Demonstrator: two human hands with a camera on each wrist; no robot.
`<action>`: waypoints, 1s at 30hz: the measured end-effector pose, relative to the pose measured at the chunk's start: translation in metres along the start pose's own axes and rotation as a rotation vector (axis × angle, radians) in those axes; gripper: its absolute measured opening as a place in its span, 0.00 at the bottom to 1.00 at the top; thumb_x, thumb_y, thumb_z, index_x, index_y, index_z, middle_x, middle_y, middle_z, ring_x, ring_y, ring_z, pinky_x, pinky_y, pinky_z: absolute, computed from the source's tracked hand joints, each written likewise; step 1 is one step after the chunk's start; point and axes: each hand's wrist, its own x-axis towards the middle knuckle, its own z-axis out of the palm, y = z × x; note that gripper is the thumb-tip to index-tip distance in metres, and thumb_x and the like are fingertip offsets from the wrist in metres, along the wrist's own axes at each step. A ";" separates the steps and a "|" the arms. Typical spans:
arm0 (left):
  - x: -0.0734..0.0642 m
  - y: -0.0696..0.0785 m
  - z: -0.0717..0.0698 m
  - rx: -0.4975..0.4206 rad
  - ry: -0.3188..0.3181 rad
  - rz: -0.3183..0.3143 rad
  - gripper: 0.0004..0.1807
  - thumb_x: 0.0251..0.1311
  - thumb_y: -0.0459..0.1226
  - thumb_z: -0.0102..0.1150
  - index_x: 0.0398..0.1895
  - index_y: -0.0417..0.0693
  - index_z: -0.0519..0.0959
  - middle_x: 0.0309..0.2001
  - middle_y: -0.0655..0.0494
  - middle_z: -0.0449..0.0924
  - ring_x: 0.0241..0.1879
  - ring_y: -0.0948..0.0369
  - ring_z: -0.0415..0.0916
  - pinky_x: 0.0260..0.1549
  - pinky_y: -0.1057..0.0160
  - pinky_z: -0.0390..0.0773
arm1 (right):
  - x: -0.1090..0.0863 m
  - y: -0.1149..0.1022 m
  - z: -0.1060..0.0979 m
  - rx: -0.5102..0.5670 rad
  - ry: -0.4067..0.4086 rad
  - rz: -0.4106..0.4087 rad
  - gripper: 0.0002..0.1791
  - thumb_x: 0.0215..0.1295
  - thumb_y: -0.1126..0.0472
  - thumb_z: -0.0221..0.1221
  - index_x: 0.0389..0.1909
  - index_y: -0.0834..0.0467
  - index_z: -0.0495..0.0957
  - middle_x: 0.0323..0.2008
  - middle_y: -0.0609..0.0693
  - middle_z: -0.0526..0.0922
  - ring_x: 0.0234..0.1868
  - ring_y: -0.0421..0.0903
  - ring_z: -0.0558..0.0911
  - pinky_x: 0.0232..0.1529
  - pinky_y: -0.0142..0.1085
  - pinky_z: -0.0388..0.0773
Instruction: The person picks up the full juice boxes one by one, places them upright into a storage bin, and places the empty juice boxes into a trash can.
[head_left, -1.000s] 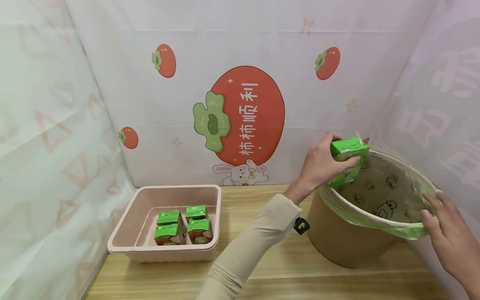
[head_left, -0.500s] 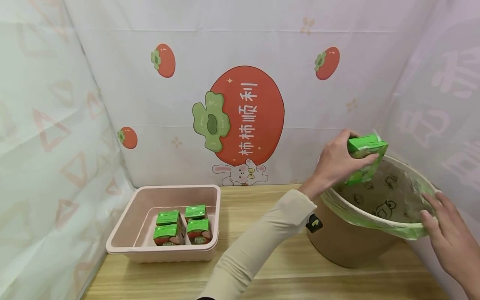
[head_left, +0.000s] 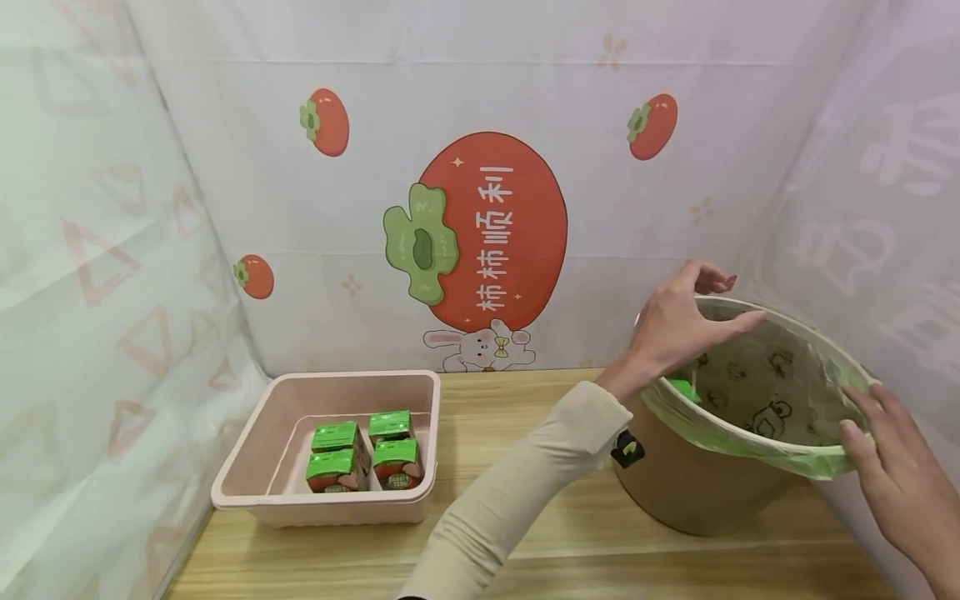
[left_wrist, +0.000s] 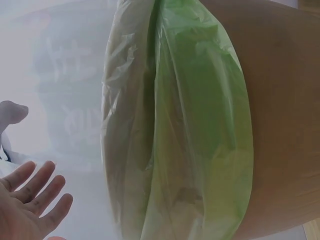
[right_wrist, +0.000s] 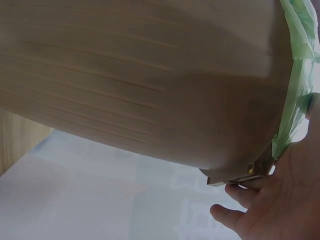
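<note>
My left hand (head_left: pixel 675 325) reaches over the left rim of a brown trash bin (head_left: pixel 690 483), thumb and fingers spread apart with nothing between them. A green drink carton (head_left: pixel 684 389) lies below it inside the bin, mostly hidden by the near rim. The bin has a pale green liner bag (head_left: pixel 772 450) folded over its rim. At the right side, my right hand (head_left: pixel 896 467) holds the rim. In the right wrist view, some of its fingers (right_wrist: pixel 227 216) extend outside the bin near the handle (right_wrist: pixel 240 176).
A pale pink plastic tray (head_left: pixel 258 446) stands at the left with several green-topped drink cartons (head_left: pixel 397 454) in it. Both containers stand on a wooden table (head_left: pixel 517 533). A printed cloth backdrop (head_left: pixel 525 92) closes off the back and sides.
My left hand moved right over the bin with a green drink carton, then let it go. The carton has dropped into the bin. My right hand stays at the rim.
</note>
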 end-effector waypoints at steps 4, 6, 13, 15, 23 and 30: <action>-0.002 -0.004 -0.002 -0.008 -0.009 0.000 0.24 0.58 0.50 0.78 0.52 0.56 0.77 0.45 0.75 0.80 0.45 0.84 0.71 0.43 0.84 0.69 | 0.000 0.001 0.000 0.004 0.010 -0.015 0.29 0.86 0.63 0.38 0.80 0.72 0.52 0.81 0.76 0.41 0.81 0.76 0.40 0.77 0.69 0.29; -0.003 -0.006 -0.002 -0.009 -0.003 0.000 0.24 0.58 0.49 0.79 0.51 0.55 0.77 0.44 0.74 0.79 0.45 0.83 0.71 0.43 0.83 0.69 | 0.000 0.001 0.000 -0.001 0.005 -0.010 0.29 0.86 0.63 0.38 0.81 0.72 0.52 0.81 0.76 0.40 0.81 0.76 0.40 0.77 0.69 0.29; -0.007 -0.013 -0.007 -0.025 -0.008 -0.003 0.23 0.60 0.48 0.77 0.51 0.53 0.77 0.46 0.68 0.81 0.45 0.84 0.71 0.43 0.83 0.69 | 0.002 -0.001 -0.001 -0.045 -0.033 0.031 0.31 0.87 0.61 0.38 0.81 0.71 0.48 0.81 0.75 0.36 0.79 0.80 0.39 0.74 0.74 0.32; -0.008 -0.016 -0.008 -0.025 -0.007 -0.015 0.23 0.60 0.49 0.77 0.52 0.53 0.77 0.47 0.68 0.82 0.45 0.83 0.72 0.43 0.83 0.69 | 0.003 -0.003 -0.003 -0.050 -0.049 0.042 0.31 0.87 0.60 0.38 0.82 0.72 0.47 0.82 0.75 0.35 0.78 0.81 0.39 0.72 0.76 0.33; -0.013 -0.029 -0.016 -0.024 0.002 -0.019 0.23 0.61 0.48 0.77 0.53 0.52 0.77 0.46 0.67 0.82 0.46 0.81 0.74 0.44 0.82 0.70 | 0.011 -0.008 -0.006 -0.110 -0.087 0.076 0.32 0.87 0.57 0.40 0.79 0.74 0.51 0.81 0.76 0.35 0.76 0.84 0.41 0.71 0.78 0.35; -0.018 -0.040 -0.025 -0.033 -0.001 -0.030 0.22 0.61 0.47 0.76 0.52 0.51 0.77 0.45 0.67 0.82 0.48 0.77 0.76 0.45 0.80 0.71 | 0.015 -0.015 -0.006 -0.159 -0.095 0.060 0.32 0.87 0.54 0.41 0.77 0.75 0.54 0.80 0.79 0.38 0.79 0.79 0.37 0.76 0.70 0.26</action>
